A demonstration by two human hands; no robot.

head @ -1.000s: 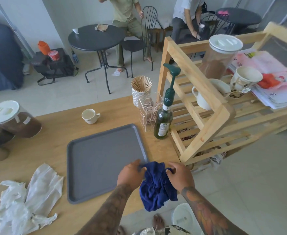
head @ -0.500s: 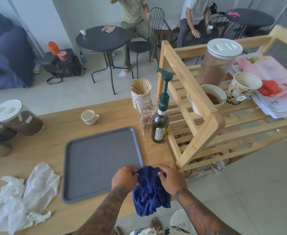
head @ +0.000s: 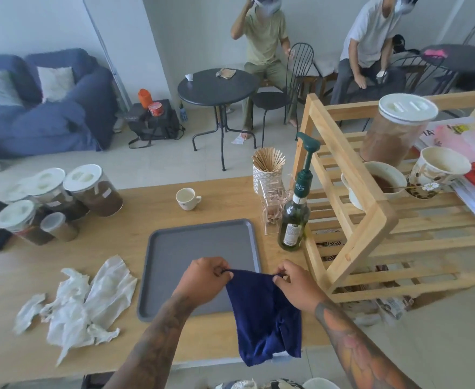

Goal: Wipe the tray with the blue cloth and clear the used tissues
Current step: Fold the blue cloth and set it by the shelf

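Note:
A grey rectangular tray lies flat on the wooden counter, bare inside. The blue cloth hangs spread over the tray's near right corner and the counter's front edge. My left hand pinches its upper left corner, my right hand its upper right corner. A heap of crumpled white used tissues lies on the counter to the left of the tray, apart from both hands.
A green pump bottle, a clear stirrer box and a cup of wooden sticks stand right of the tray by a wooden rack. A white cup sits behind it. Lidded jars stand far left. Two people sit beyond.
The bunched cloth has been pulled open: my hands moved apart, each holding an upper corner, and the cloth now hangs flat. The view has tilted up and shifted.

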